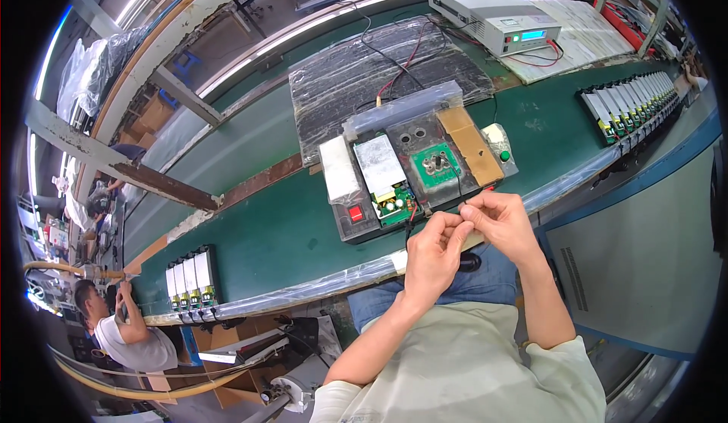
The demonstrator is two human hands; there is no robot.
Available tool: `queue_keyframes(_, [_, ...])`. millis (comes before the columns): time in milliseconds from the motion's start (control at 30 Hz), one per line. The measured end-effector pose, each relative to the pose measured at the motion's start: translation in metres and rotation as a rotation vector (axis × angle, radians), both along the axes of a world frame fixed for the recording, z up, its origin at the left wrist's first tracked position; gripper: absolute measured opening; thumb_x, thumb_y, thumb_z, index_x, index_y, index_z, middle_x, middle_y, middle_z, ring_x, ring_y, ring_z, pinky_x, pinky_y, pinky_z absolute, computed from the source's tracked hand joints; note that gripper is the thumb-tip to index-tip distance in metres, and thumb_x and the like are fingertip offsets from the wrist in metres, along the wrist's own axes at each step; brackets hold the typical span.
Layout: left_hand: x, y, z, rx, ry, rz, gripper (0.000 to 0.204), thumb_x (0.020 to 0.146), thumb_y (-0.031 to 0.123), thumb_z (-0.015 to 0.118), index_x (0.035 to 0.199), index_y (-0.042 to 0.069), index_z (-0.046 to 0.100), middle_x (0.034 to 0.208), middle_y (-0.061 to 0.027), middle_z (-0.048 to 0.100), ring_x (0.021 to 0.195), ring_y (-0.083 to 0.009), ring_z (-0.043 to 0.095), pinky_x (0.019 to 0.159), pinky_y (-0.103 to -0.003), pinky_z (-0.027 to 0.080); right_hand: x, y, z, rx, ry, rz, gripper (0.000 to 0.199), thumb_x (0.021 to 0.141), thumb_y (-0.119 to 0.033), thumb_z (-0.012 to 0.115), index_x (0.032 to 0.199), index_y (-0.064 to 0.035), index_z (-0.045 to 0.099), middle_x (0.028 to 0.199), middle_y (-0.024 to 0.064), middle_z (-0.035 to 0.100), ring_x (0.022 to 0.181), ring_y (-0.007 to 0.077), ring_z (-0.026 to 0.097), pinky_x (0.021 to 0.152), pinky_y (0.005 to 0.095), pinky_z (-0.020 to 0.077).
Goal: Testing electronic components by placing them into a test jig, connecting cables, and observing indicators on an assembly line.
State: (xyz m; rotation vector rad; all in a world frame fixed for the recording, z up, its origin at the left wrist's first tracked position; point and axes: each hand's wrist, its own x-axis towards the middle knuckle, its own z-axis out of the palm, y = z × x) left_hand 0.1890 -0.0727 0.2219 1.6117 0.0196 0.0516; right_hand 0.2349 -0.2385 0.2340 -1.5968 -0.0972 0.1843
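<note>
My left hand (434, 252) and my right hand (500, 222) meet at the near edge of the green belt, fingertips pinched together on thin wires (413, 224) that run from a circuit board unit (385, 177). That silver-topped unit lies in a dark test fixture (415, 167) just beyond my hands. The fixture has a red switch (355, 213) at its front left, a small green board (437, 164) in the middle and a green button (504, 155) on the right.
A grey test instrument (493, 15) with a lit display and red and black leads stands at the back. Rows of similar units lie on the green belt (258, 226) at left (191, 275) and right (629, 103). Another person (125, 332) sits at lower left.
</note>
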Motion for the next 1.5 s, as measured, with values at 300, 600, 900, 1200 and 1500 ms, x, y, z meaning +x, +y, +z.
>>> queue_keyframes(300, [-0.018, 0.003, 0.025, 0.322, -0.370, -0.034, 0.020, 0.100, 0.000, 0.078, 0.119, -0.003, 0.074, 0.096, -0.0156, 0.077, 0.077, -0.0174, 0.074, 0.060, -0.030, 0.057, 0.037, 0.036, 0.017, -0.552, -0.806, -0.306, 0.013, 0.099, -0.007, 0.079, 0.107, 0.0031, 0.077, 0.090, 0.0113, 0.070, 0.076, 0.0224, 0.068, 0.066, 0.0331, 0.0535])
queue_keyframes(600, [-0.040, 0.075, -0.006, 0.448, -0.574, 0.369, 0.011, 0.095, -0.008, 0.072, 0.104, -0.004, 0.077, 0.088, -0.0115, 0.072, 0.070, -0.0133, 0.062, 0.055, -0.026, 0.045, -0.008, -0.022, 0.009, -0.329, -0.513, -0.355, 0.005, 0.099, -0.002, 0.076, 0.100, 0.0029, 0.076, 0.081, 0.0092, 0.068, 0.070, 0.0185, 0.064, 0.064, 0.0315, 0.0516])
queue_keyframes(900, [-0.013, 0.160, -0.036, 0.123, -0.444, 0.826, 0.017, 0.110, 0.003, 0.060, 0.125, 0.000, 0.068, 0.092, -0.0007, 0.063, 0.075, -0.0062, 0.056, 0.059, -0.021, 0.041, -0.072, -0.060, -0.128, -0.754, -0.056, 0.079, 0.046, 0.091, -0.007, 0.084, 0.133, -0.0009, 0.065, 0.093, 0.0148, 0.077, 0.081, 0.0299, 0.076, 0.070, 0.0406, 0.0568])
queue_keyframes(1200, [-0.010, 0.162, -0.035, 0.031, -0.287, 0.679, 0.019, 0.109, 0.002, 0.063, 0.127, -0.001, 0.066, 0.090, -0.0005, 0.063, 0.073, -0.0046, 0.059, 0.058, -0.019, 0.040, -0.044, -0.034, -0.180, -0.552, -0.099, 0.010, 0.048, 0.088, -0.008, 0.085, 0.134, -0.0024, 0.071, 0.124, 0.0246, 0.077, 0.111, 0.0439, 0.075, 0.093, 0.0483, 0.0578])
queue_keyframes(1500, [-0.005, 0.167, -0.034, -0.017, -0.189, 0.601, 0.018, 0.110, 0.004, 0.064, 0.127, -0.001, 0.068, 0.088, -0.0008, 0.066, 0.070, -0.0052, 0.060, 0.057, -0.019, 0.041, -0.024, -0.014, -0.222, -0.525, -0.258, 0.002, 0.039, 0.092, 0.002, 0.073, 0.131, 0.0022, 0.070, 0.130, 0.0242, 0.076, 0.122, 0.0448, 0.071, 0.101, 0.0480, 0.0558])
